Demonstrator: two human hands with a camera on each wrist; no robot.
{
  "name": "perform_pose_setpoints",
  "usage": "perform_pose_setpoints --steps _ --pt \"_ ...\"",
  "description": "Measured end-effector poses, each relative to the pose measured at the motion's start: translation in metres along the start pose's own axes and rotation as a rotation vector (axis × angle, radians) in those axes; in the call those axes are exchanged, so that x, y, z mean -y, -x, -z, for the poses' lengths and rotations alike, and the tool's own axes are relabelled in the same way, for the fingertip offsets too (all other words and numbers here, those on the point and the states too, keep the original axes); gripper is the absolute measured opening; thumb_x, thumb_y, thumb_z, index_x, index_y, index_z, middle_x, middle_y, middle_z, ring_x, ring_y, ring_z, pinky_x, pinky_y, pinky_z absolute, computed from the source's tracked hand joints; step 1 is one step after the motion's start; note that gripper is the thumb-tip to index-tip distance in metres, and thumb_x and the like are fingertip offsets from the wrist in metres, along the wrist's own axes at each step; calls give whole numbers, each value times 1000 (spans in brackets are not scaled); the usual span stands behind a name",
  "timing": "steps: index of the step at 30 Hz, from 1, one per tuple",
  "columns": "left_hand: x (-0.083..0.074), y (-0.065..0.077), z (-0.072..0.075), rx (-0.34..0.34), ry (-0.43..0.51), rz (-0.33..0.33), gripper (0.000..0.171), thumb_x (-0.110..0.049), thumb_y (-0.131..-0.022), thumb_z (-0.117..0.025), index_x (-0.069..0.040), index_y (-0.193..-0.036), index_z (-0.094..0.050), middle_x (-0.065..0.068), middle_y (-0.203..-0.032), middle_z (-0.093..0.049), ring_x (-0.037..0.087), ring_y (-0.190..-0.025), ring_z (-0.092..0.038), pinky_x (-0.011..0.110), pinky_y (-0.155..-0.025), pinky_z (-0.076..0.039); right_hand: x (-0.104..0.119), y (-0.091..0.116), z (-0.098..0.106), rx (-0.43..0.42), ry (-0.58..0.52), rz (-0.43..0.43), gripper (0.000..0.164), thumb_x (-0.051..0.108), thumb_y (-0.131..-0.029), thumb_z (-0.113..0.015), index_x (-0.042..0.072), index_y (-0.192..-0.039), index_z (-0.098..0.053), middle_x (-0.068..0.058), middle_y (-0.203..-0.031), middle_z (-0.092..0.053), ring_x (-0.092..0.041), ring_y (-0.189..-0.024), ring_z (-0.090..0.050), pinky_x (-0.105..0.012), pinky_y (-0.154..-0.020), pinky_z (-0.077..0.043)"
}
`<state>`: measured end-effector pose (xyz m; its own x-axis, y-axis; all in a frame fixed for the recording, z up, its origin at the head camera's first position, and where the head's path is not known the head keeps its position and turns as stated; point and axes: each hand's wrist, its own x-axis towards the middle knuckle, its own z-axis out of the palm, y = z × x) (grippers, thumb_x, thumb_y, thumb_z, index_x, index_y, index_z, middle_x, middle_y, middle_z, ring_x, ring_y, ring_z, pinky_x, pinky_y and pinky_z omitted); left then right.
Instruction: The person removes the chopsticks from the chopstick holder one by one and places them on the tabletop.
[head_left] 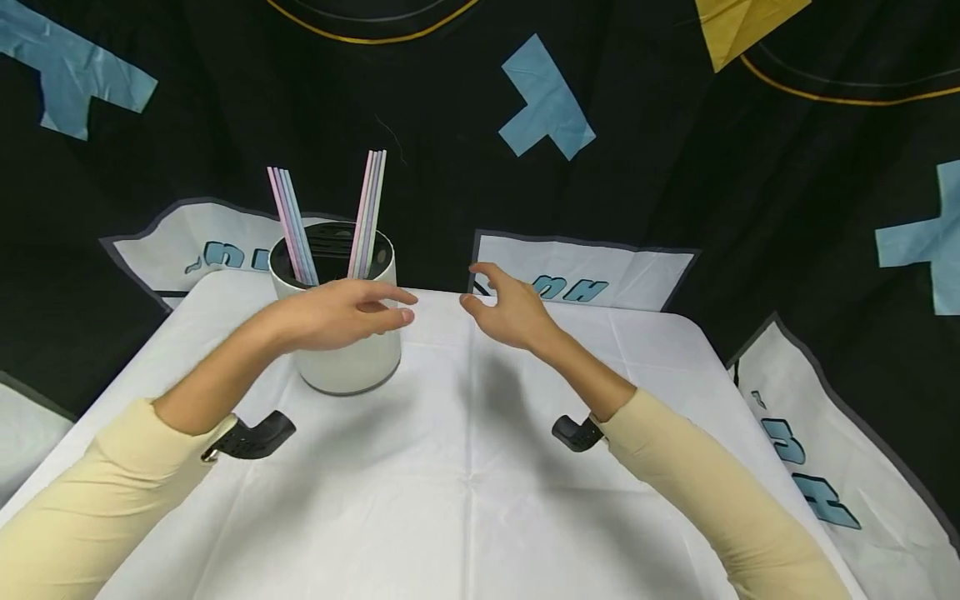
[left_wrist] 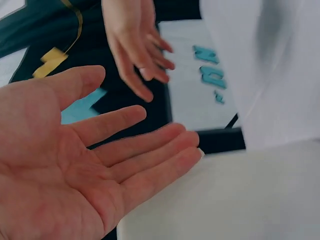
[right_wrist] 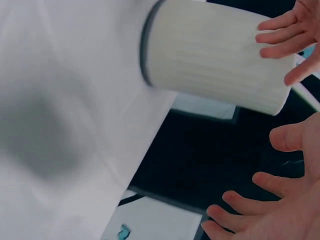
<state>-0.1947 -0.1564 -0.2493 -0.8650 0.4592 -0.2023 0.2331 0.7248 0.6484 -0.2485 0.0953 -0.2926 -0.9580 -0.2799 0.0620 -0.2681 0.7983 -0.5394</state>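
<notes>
A white cylindrical holder [head_left: 348, 362] with a dark inside stands at the back left of the table. Two bundles of pastel sticks, the left bundle [head_left: 291, 221] and the right bundle [head_left: 368, 212], lean in it. My left hand [head_left: 341, 315] hovers in front of the holder, its fingers spread and palm bare in the left wrist view. Across a gap, my right hand [head_left: 513, 308] is raised over the table's back edge with loosely bent fingers. Nothing lies in either palm. In the right wrist view the holder [right_wrist: 215, 55] appears sideways, partly behind the left hand [right_wrist: 295, 35].
A white cloth with creases covers the table [head_left: 465, 500]. Behind it hangs a black backdrop [head_left: 435, 125] with blue tape-like patches [head_left: 547, 100] and white lettered panels [head_left: 630, 275]. Black bands [head_left: 251, 437] sit at both wrists.
</notes>
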Motion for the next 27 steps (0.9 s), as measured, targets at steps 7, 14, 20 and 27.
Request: perform_pose_setpoints --steps 7,14,20,27 --pt "15 25 41 -122 119 61 52 -44 -105 -53 -9 -143 -55 17 -127 -67 30 -111 -68 49 -102 -55 33 -14 0 15 -148 27 51 38 -101 -57 20 -149 -49 -12 -140 -59 -31 -132 -50 -53 -97 -53" --pt "39 41 73 -396 166 118 53 -44 -105 -50 -5 -141 -55 15 -124 -69 11 -91 -71 13 -78 -58 60 -34 -5 50 -278 -10 47 37 -102 -58 18 -145 -53 -8 -132 -65 -24 -117 -63 -45 -98 -55" --pt "60 42 81 -587 213 229 63 -55 -102 -47 -10 -145 -53 16 -138 -60 17 -105 -66 35 -105 -54 74 -47 -10 70 -407 -89 45 38 -103 -58 19 -143 -55 -3 -147 -56 -23 -126 -60 -41 -105 -54" --pt "85 30 79 -556 327 262 67 -52 -105 -42 -7 -155 -39 25 -153 -44 44 -136 -48 65 -119 -29 84 -55 -24 81 -523 -145 44 37 -103 -58 19 -143 -55 -1 -152 -51 -24 -129 -58 -38 -102 -56"
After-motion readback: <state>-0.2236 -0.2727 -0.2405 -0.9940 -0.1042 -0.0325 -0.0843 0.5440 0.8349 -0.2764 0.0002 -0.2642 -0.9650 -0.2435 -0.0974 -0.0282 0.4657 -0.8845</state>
